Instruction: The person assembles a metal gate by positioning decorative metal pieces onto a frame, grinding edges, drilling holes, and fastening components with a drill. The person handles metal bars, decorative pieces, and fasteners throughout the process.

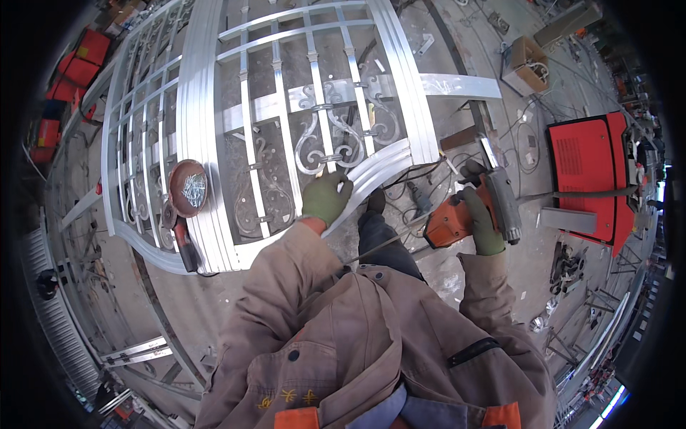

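My left hand (327, 198), in a green glove, is at the foot of a grey scroll ornament (309, 146) fixed around a silvery upright bar. Its fingers are drawn together there; anything pinched between them is too small to make out. In my right hand (486, 222), also gloved, is an orange and grey power tool (451, 220), held to the right of the gate and apart from it. Both ornament and bar belong to a shiny metal gate panel (421, 107) with a curved lower rail (382, 166).
A brown bowl (178, 202) of thin silvery pins rests on the gate's left post beside an angle grinder (185, 243). Rightward are a red machine (587, 171) and a cardboard box (520, 66). A drill (419, 195) and cables lie on the floor.
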A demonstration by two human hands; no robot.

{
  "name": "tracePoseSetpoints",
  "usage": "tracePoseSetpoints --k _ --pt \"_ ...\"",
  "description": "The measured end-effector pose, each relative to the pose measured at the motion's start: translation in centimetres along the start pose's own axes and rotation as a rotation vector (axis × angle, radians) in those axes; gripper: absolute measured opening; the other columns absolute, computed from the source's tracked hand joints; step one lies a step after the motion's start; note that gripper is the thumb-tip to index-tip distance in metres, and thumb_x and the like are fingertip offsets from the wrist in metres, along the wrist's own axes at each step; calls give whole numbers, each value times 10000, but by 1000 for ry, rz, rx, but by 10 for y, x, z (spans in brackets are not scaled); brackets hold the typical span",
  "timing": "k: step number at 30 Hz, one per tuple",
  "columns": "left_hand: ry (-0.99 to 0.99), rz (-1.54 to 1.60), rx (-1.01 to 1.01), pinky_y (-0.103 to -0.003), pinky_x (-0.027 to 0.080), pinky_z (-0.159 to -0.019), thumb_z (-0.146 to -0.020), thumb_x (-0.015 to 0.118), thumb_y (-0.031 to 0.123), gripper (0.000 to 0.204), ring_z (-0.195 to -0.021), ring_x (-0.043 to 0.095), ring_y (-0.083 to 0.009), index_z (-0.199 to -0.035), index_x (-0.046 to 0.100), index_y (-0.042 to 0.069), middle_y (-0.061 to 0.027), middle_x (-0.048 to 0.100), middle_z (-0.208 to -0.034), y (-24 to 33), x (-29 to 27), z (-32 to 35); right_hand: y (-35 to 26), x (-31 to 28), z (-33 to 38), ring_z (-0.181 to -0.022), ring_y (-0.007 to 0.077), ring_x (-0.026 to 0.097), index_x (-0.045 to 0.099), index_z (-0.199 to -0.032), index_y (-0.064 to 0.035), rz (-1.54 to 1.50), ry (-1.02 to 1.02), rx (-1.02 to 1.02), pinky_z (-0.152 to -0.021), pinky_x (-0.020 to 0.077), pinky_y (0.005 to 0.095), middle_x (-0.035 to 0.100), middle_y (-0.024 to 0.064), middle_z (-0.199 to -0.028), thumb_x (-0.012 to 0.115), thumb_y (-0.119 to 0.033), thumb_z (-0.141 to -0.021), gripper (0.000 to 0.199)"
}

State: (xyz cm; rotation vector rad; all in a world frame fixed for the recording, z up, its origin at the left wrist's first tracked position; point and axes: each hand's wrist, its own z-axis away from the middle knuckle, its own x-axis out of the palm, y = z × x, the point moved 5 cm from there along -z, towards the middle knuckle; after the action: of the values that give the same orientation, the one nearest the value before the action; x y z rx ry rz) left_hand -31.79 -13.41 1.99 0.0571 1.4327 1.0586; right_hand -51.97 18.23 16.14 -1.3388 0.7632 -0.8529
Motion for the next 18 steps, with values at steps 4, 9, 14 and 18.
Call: tracePoseSetpoints --k 4,9,14,18 --pt "-53 -70 56 -529 640 -983 -1083 783 434 309 -1112 831 -398 -1218 882 174 -173 872 -1208 -10 18 -103 53 13 -66 -1399 206 715 618 -1671 -46 -56 -148 113 -1051 637 386 707 133 -1638 798 -7 -1091 608" --pt "-162 -161 55 -534 637 -1014 -1105 760 348 249 -1141 823 -414 -1257 840 168 -131 850 -1302 -3 50 -221 109 17 -122 -1197 199 813 767 -1506 -43 341 -274 38 -1030 642 356 842 82 -1383 844 -59 -1074 439" --pt "-172 -243 205 -539 638 -1038 -1133 726 329 257 -1183 815 -421 -1319 821 178 -142 827 -1392 7 80 -317 123 31 -151 -1154 184 806 703 -1561 10 383 -356 156 -1018 647 356 840 111 -1332 871 -73 -1049 545" --pt "-251 -310 173 -535 636 -1085 -1172 648 388 393 -1257 810 -408 -1493 781 204 -146 828 -1448 19 106 -374 135 39 -162 -1159 174 802 634 -1635 26 462 -380 148 -1019 645 343 836 111 -1320 845 -65 -1058 621"
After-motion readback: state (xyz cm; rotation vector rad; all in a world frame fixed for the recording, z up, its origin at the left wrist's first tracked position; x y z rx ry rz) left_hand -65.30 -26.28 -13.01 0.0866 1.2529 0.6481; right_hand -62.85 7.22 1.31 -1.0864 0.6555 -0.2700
